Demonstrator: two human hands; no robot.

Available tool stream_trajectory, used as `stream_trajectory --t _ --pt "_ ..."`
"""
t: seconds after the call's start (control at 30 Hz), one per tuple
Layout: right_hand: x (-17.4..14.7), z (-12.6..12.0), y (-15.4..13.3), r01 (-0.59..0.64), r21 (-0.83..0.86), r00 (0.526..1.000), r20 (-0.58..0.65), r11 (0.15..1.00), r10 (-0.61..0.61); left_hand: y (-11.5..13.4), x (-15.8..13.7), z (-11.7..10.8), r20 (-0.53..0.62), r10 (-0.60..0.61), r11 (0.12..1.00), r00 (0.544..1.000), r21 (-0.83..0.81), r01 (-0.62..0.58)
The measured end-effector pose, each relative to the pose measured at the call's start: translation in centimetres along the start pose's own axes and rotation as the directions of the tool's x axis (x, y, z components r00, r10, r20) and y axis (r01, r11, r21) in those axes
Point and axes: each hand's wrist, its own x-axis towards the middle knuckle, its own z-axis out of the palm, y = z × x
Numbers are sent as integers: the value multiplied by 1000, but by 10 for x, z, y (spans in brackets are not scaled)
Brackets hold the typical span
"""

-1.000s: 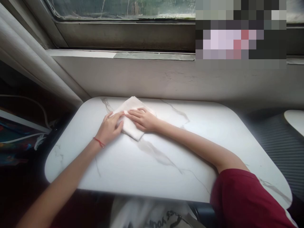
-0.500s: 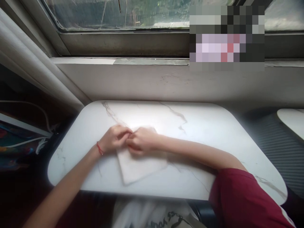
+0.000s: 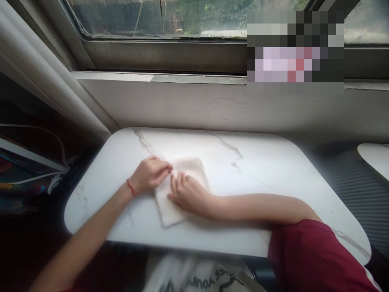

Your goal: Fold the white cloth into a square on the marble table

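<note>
Daylit window [image 3: 194, 20], dim left, slight blur

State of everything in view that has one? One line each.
white cloth: spread out, partly covered
left hand: fingertips drawn together at the cloth, grip unclear
right hand: resting on the cloth, fingers bent
table: upright
red bracelet: worn
window: glass streaked

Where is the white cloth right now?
In the head view, the white cloth lies left of centre on the marbled table, beneath the right hand, with the left hand at its left edge.
</note>
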Motion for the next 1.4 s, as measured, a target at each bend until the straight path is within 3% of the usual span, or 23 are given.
stream_trajectory --t 0.17,0.33,0.57,0.7,1.13,1.27,1.4 --pt "17 19 30 -135 72 988 78 988 130 -12 1 -1 27 -77 991 997 114 74" --pt "39 32 68 -150 212 980 164 966 116 -23 1 -1 95 -170 976 981 156 154" --pt "48 71 100 -67 293 997 -15 954 75 -31 3 3 133 -222 957 966 219 190" --pt "51 81 107 -38 295 996 -63 955 59 -34 2 4 144 -219 954 965 239 181" --pt "51 84 107 -29 289 995 -78 957 54 -34 4 5 166 -248 950 954 236 206" --pt "51 68 106 -60 259 998 3 964 61 -31 5 3 163 -275 954 948 173 247" --pt "46 37 90 -111 180 986 139 977 87 -32 5 0 162 -235 969 958 -36 244"
